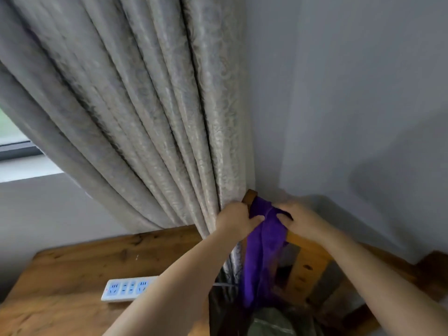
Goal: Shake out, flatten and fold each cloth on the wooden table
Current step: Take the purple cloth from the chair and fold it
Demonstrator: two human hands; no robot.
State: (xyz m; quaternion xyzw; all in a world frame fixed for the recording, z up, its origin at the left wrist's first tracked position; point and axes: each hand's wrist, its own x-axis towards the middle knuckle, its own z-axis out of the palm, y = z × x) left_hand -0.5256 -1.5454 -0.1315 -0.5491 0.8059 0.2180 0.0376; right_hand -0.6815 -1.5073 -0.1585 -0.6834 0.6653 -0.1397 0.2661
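A purple cloth (261,251) hangs bunched in long folds in front of me, near the room's corner. My left hand (236,220) pinches its top edge on the left, and my right hand (300,218) grips the top edge on the right. Both hands are raised close together, just above a wooden chair back (305,265). The cloth's lower end dangles between the table and the chair. The wooden table (72,275) lies to the lower left, below my left forearm.
A white power strip (126,288) lies on the table near its right edge. A heavy grey patterned curtain (135,112) hangs down to the table's far edge. Grey walls meet in the corner behind my hands. A window sill shows at far left.
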